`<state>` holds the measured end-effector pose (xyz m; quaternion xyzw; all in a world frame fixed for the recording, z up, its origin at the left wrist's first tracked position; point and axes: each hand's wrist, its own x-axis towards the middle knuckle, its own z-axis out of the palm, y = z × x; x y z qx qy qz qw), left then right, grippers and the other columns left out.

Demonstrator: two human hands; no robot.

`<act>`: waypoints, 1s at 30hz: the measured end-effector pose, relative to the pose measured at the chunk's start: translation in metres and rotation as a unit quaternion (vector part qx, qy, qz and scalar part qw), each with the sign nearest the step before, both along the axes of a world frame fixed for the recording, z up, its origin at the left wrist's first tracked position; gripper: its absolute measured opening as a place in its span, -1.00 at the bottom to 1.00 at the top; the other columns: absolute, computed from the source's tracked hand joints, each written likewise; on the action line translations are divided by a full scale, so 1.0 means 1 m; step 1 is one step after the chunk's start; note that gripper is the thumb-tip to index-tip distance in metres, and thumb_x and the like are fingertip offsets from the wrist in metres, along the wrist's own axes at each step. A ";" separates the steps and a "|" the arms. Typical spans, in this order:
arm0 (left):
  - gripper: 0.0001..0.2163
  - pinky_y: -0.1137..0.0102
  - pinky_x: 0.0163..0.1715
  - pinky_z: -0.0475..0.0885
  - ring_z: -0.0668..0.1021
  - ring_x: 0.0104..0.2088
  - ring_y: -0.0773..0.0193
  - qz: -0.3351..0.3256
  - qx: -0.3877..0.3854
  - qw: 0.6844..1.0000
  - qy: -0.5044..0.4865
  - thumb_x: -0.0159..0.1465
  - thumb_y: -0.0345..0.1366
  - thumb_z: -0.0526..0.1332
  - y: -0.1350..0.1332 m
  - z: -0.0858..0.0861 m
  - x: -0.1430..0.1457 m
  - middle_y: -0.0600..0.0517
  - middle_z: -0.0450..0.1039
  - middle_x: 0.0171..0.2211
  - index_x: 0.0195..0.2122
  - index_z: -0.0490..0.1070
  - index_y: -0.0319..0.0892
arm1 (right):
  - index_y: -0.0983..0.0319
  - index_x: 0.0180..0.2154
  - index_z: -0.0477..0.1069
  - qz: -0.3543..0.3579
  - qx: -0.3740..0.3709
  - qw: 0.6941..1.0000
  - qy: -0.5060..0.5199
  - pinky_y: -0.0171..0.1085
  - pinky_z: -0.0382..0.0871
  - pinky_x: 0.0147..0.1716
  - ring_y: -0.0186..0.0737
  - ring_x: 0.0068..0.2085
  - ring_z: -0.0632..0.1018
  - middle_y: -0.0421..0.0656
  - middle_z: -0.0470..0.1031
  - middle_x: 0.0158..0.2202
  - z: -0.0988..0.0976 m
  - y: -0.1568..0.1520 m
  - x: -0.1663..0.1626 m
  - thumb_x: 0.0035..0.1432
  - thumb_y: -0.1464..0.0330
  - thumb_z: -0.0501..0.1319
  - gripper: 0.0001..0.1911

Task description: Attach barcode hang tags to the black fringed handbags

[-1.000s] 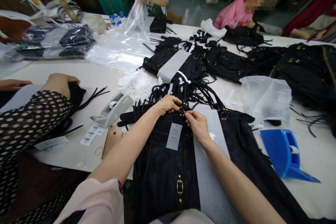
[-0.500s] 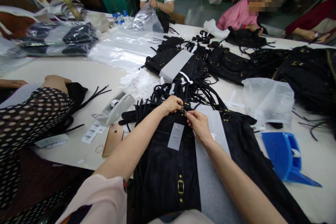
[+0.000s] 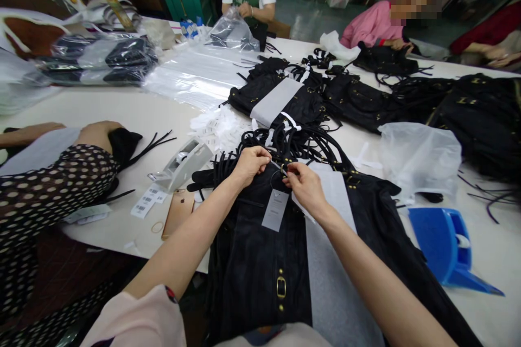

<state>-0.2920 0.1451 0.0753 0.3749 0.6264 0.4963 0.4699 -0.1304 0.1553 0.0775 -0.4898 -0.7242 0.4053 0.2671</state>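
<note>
As left hand (image 3: 250, 161) meets right hand (image 3: 303, 187), tag (image 3: 275, 210) below.

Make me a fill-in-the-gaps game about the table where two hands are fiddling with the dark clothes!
1. The left hand and right hand meet at the top of a ____ garment.
2. The small buckle low on the garment is ____-coloured.
3. The tape dispenser right of the garment is ____.
Missing words: black; gold; blue.
</note>
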 end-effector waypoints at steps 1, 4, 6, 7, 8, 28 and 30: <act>-0.97 0.58 -0.75 0.07 0.23 -0.76 0.54 0.005 0.008 1.000 -0.010 -0.02 -0.43 0.16 -0.003 0.000 -0.001 0.21 0.20 -0.77 -0.51 0.34 -0.25 | 0.25 -0.24 0.36 0.009 0.051 0.998 -0.037 -0.14 0.38 -0.22 -0.18 -0.27 0.49 -0.07 0.44 -0.27 0.001 0.001 -0.002 0.07 0.41 0.03 -0.79; -0.97 0.58 -0.76 0.06 0.23 -0.77 0.54 0.014 0.014 0.999 -0.032 -0.01 -0.42 0.16 -0.008 0.001 -0.002 0.21 0.21 -0.77 -0.50 0.33 -0.25 | 0.26 -0.20 0.39 0.039 0.145 0.981 -0.121 -0.12 0.30 -0.12 -0.10 -0.14 0.44 -0.02 0.42 -0.20 0.007 0.004 -0.009 0.09 0.44 0.02 -0.74; -0.97 0.58 -0.77 0.06 0.25 -0.77 0.54 0.017 0.016 0.999 -0.042 -0.01 -0.42 0.15 -0.010 0.000 -0.001 0.19 0.26 -0.74 -0.50 0.32 -0.25 | 0.25 -0.16 0.40 0.052 0.155 0.974 -0.159 -0.15 0.30 -0.16 -0.10 -0.16 0.43 -0.01 0.40 -0.18 0.010 0.006 -0.014 0.10 0.43 0.02 -0.72; -0.97 0.58 -0.77 0.06 0.26 -0.77 0.54 0.018 0.020 0.999 -0.047 0.00 -0.42 0.15 -0.010 0.000 -0.001 0.17 0.29 -0.72 -0.50 0.32 -0.25 | 0.24 -0.15 0.40 0.055 0.155 0.971 -0.175 -0.16 0.31 -0.19 -0.10 -0.17 0.43 -0.01 0.39 -0.18 0.011 0.007 -0.017 0.11 0.42 0.03 -0.72; -0.97 0.58 -0.77 0.06 0.27 -0.76 0.54 0.018 0.025 0.998 -0.050 0.00 -0.42 0.14 -0.011 0.000 -0.001 0.17 0.30 -0.71 -0.49 0.32 -0.25 | 0.23 -0.15 0.41 0.056 0.156 0.968 -0.190 -0.17 0.31 -0.22 -0.10 -0.19 0.43 -0.02 0.38 -0.19 0.012 0.009 -0.019 0.11 0.40 0.04 -0.72; -0.95 0.60 -0.78 0.06 0.26 -0.77 0.53 0.030 0.034 0.998 -0.053 0.03 -0.49 0.13 -0.006 -0.005 -0.001 0.18 0.25 -0.76 -0.49 0.35 -0.27 | 0.23 -0.21 0.42 0.097 0.132 0.964 -0.209 -0.27 0.25 -0.20 -0.20 -0.19 0.40 -0.06 0.31 -0.18 0.001 0.028 -0.021 0.11 0.40 0.05 -0.76; -0.95 0.60 -0.78 0.06 0.25 -0.78 0.53 0.028 0.031 0.998 -0.051 0.03 -0.49 0.12 -0.006 -0.005 -0.001 0.19 0.23 -0.78 -0.48 0.36 -0.27 | 0.22 -0.27 0.43 0.099 0.132 0.963 -0.214 -0.27 0.25 -0.20 -0.20 -0.19 0.40 -0.07 0.31 -0.19 0.001 0.028 -0.022 0.10 0.39 0.05 -0.79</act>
